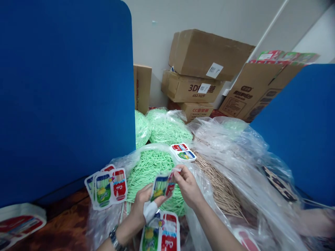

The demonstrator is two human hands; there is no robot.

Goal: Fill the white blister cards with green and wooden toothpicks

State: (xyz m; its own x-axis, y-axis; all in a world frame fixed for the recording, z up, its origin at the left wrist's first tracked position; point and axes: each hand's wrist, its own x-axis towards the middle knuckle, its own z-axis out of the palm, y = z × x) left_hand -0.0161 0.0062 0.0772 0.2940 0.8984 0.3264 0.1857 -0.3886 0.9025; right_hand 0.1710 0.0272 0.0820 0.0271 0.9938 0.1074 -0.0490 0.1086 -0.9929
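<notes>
My left hand (142,204), with a white wrap near the thumb and a watch on the wrist, holds a small printed packet (160,186) showing a green-blue side and a red side. The fingers of my right hand (186,181) pinch the packet's upper right edge. Beneath the packet lies an open plastic bag of light green sticks (154,162). Brown sticks (217,184) fill another bag on the right. Below my hands is a Sprite and Cola packet (160,233). More such packets (111,188) are stacked at the left, and another (183,152) rests on the green sticks' bag.
Blue partitions (65,87) stand left and right. Cardboard boxes (196,87) are stacked by the wall, with a large carton (243,94) leaning at the right. Closed bags of green sticks (169,130) lie behind. Another person's blurred arm (315,221) shows at the right edge.
</notes>
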